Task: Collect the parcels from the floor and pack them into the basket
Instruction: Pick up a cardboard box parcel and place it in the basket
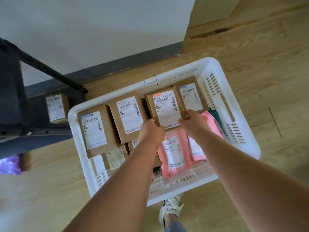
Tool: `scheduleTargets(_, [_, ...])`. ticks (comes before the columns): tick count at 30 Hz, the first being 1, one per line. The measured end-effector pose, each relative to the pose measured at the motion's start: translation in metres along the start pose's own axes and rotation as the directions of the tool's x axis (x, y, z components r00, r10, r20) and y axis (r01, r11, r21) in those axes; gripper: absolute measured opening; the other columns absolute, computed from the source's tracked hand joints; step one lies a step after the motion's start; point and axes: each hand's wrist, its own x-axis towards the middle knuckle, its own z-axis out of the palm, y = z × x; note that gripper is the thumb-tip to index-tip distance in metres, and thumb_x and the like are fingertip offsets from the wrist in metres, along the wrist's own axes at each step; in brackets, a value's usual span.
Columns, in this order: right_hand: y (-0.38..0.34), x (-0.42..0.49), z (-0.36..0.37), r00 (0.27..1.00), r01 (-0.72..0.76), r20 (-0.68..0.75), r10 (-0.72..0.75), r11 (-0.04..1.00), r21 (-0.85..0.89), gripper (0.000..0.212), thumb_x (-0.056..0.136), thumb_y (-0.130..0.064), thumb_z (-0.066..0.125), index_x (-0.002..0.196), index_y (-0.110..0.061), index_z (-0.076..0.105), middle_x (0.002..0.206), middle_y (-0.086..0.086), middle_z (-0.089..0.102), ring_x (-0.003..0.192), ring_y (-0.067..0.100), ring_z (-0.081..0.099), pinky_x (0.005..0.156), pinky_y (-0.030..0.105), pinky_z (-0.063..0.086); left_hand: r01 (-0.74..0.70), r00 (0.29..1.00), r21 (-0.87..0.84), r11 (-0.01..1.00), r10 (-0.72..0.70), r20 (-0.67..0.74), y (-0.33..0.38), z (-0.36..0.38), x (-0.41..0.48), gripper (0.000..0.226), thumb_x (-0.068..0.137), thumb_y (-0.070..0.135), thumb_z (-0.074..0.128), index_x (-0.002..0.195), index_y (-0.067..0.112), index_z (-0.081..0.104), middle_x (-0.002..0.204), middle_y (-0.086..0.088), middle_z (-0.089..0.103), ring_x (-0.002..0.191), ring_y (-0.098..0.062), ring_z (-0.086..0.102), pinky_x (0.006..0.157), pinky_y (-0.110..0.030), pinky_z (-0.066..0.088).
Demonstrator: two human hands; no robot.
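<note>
A white slotted basket (247, 131) stands on the wooden floor and holds several cardboard parcels and pink mailer bags (173, 153). My left hand (151, 131) and my right hand (190, 121) both grip the near edge of one labelled cardboard parcel (165, 106) in the basket's far middle. Beside it lie a parcel to the left (128, 114), one at the far left (95, 129) and one at the far right (191, 95). Smaller parcels lie underneath, partly hidden by my left forearm.
Another cardboard parcel (56, 107) sits on the floor under a dark shelf frame (41, 67) at the left. A purple bag (10, 164) lies at the left edge. A white wall with grey skirting runs behind. My shoe (170, 210) stands just before the basket.
</note>
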Motion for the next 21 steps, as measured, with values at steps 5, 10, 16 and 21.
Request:
scheduleTargets(5, [-0.002, 0.042, 0.02, 0.994, 0.012, 0.105, -0.005, 0.998, -0.068, 0.059, 0.091, -0.008, 0.049, 0.148, -0.019, 0.035, 0.133, 0.007, 0.056, 0.11, 0.03, 0.059, 0.084, 0.038, 0.051, 0.037, 0.999, -0.067, 0.997, -0.036, 0.029, -0.004, 0.014, 0.03, 0.047, 0.095, 0.014, 0.047, 0.141, 0.023, 0.045, 0.116, 0.002, 0.063, 0.058, -0.006, 0.054, 0.037, -0.016, 0.035])
scheduleTargets(10, [-0.013, 0.052, 0.031, 0.98, 0.052, 0.197, -0.033, 0.994, -0.096, 0.065, 0.091, -0.017, 0.051, 0.15, -0.022, 0.025, 0.127, 0.001, 0.059, 0.103, 0.023, 0.06, 0.09, 0.04, 0.05, -0.04, 0.999, 0.021, 0.999, 0.041, -0.023, -0.01, 0.01, 0.032, 0.049, 0.092, 0.007, 0.042, 0.141, 0.016, 0.047, 0.141, -0.001, 0.046, 0.094, -0.014, 0.062, 0.066, -0.023, 0.047])
scheduleTargets(16, [-0.024, 0.029, 0.024, 0.988, 0.009, 0.155, 0.01, 0.992, -0.123, 0.072, 0.098, -0.01, 0.05, 0.156, -0.018, 0.008, 0.148, 0.008, 0.042, 0.108, 0.02, 0.053, 0.068, 0.023, 0.04, -0.123, 0.992, 0.168, 0.978, 0.128, -0.018, -0.021, -0.01, 0.013, 0.047, 0.091, 0.008, 0.039, 0.134, 0.022, 0.051, 0.141, 0.0, 0.039, 0.111, -0.021, 0.054, 0.085, -0.034, 0.05])
scheduleTargets(21, [-0.026, -0.01, 0.026, 0.996, 0.02, 0.093, -0.008, 0.991, -0.134, 0.048, 0.092, -0.003, 0.044, 0.138, -0.016, 0.042, 0.104, 0.004, 0.06, 0.077, 0.017, 0.056, 0.057, 0.025, 0.041, -0.104, 0.991, 0.284, 0.953, 0.122, -0.048, -0.041, -0.032, -0.007, 0.049, 0.095, 0.012, 0.041, 0.143, 0.022, 0.04, 0.15, 0.002, 0.03, 0.129, -0.023, 0.042, 0.09, -0.037, 0.046])
